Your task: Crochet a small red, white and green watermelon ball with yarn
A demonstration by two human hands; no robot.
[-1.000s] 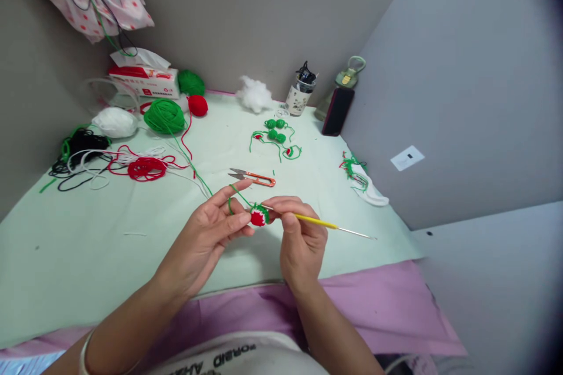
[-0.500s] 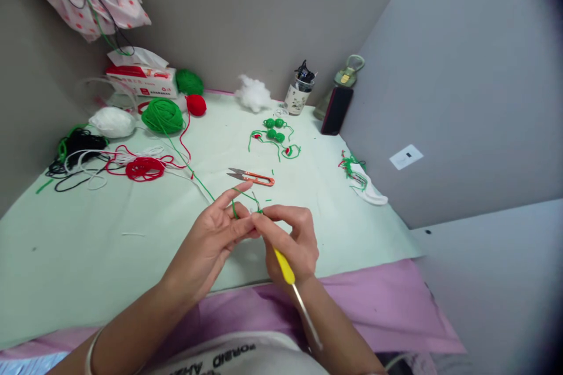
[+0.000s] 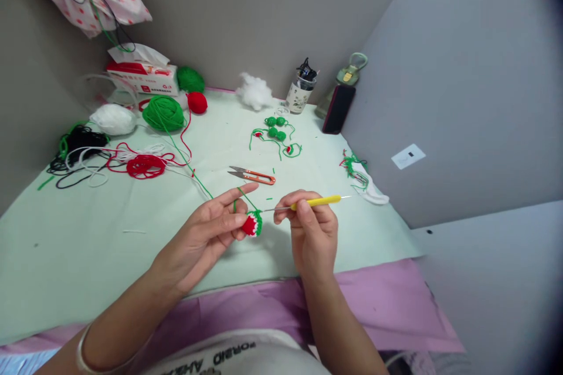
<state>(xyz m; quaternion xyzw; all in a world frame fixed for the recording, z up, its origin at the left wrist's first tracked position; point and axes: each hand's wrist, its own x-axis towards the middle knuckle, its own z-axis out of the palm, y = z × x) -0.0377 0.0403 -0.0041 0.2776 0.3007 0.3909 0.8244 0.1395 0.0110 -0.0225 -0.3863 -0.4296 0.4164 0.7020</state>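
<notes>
Over at the far left of the tabletop [image 3: 88, 246] we see a black yarn tangle [image 3: 81, 142], a white ball [image 3: 113, 119] and red yarn [image 3: 145, 165] spread loose, probably left within reach for colour changes. Next comes the green yarn ball [image 3: 163, 112], its strand running down to our hands, so it can feed freely as we work. Moving right, our left hand [image 3: 206, 234] pinches the small red-and-green crochet piece [image 3: 253, 225] between thumb and fingers, forefinger raised with the green strand over it, which looks like a way of keeping tension. Just behind lie the snips [image 3: 251, 175], and beyond them 1 cluster of finished green pieces [image 3: 276, 132], parked out of the way. Our right hand [image 3: 310, 228] is closed around the yellow crochet hook [image 3: 314, 202], held level, its metal tip touching the piece's green edge. Yarn scraps [image 3: 358, 173] sit at the right edge.
</notes>
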